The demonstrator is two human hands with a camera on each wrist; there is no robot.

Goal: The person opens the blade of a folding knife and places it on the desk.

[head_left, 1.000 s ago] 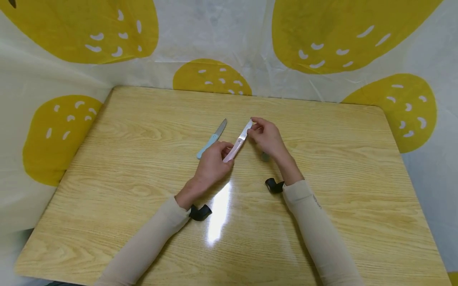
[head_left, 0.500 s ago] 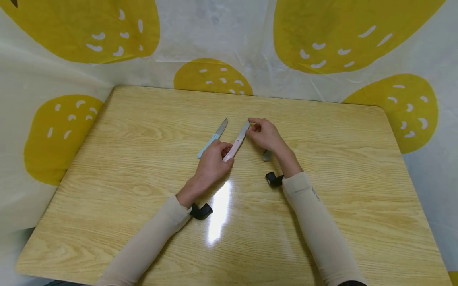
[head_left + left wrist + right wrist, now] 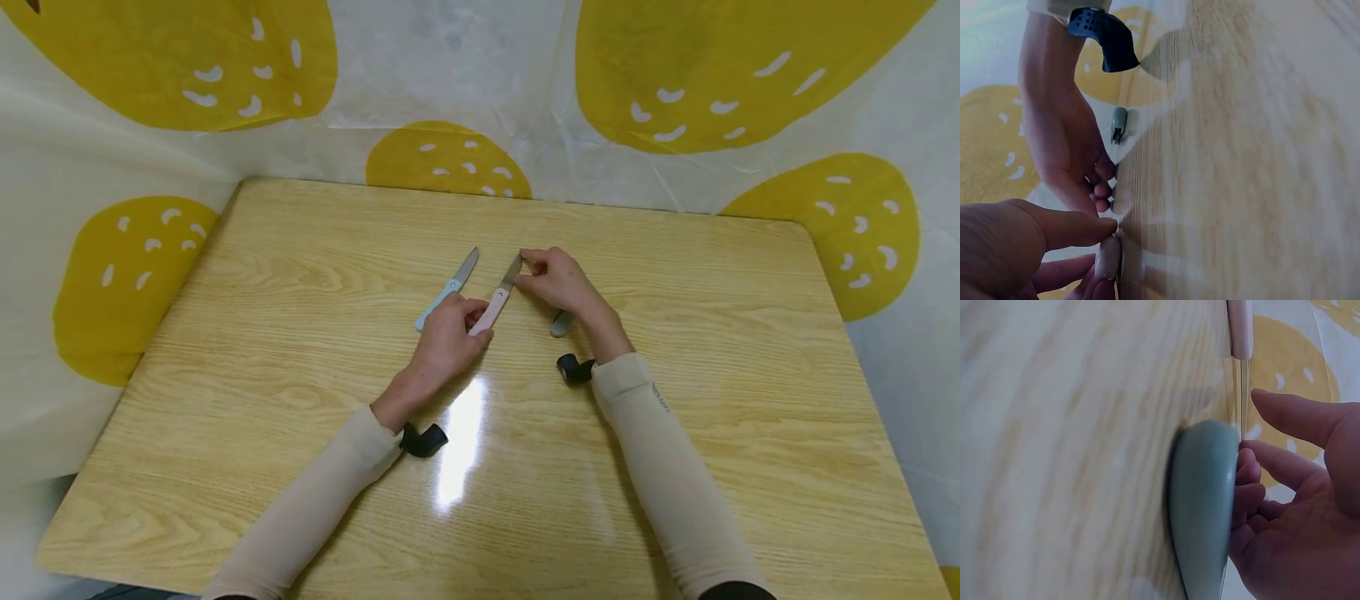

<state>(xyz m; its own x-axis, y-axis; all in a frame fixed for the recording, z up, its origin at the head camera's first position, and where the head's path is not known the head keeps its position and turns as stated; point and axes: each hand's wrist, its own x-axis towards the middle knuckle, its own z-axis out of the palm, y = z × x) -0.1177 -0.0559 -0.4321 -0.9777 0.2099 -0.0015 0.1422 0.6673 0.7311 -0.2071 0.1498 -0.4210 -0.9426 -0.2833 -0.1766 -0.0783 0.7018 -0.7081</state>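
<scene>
My left hand grips the pink handle of a knife, its thumb and fingers on either side. The blade slants up and right, close over the table. At the blade end, my right hand has its index fingertip by the point and its thumb at the blade's edge; in the right wrist view, thumb and index finger stand apart. Left of the pink knife lies a blue-handled knife, handle partly behind my left hand. A grey-green handle rests on the table beneath my right wrist; its other end is hidden.
The wood-grain table runs back to a white hanging cloth with yellow fruit shapes. A dark mount piece sticks out at my left cuff, another dark piece at my right.
The pink knife has tilted slightly and its blade looks duller. My right hand has shifted a little left along with the tip, and more of the grey-green handle shows. The blue-handled knife lies still.
</scene>
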